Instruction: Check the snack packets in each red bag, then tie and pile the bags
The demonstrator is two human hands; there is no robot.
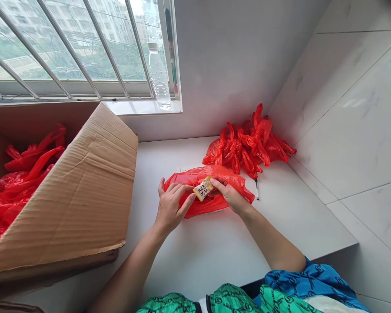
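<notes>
Between thumb and fingers, my right hand (230, 194) grips a small yellow and white printed packet (203, 188) with dark characters on it. Beneath it a red plastic bag (195, 211) lies spread on the white table, its mouth facing me. My left hand (175, 202) rests at the bag's left side, fingers apart, with its fingertips close to the packet's left edge. Whether they pinch the bag's film I cannot make out. Something darker shows inside the bag under the packet, too covered to name.
A large cardboard box (84, 191) full of red bags (22, 187) stands at the left. Several knotted red bags (247, 143) lie against the back wall, near a pen (257, 190). On the sill of the barred window stands a clear bottle (159, 78). A tiled wall (358, 117) bounds the right.
</notes>
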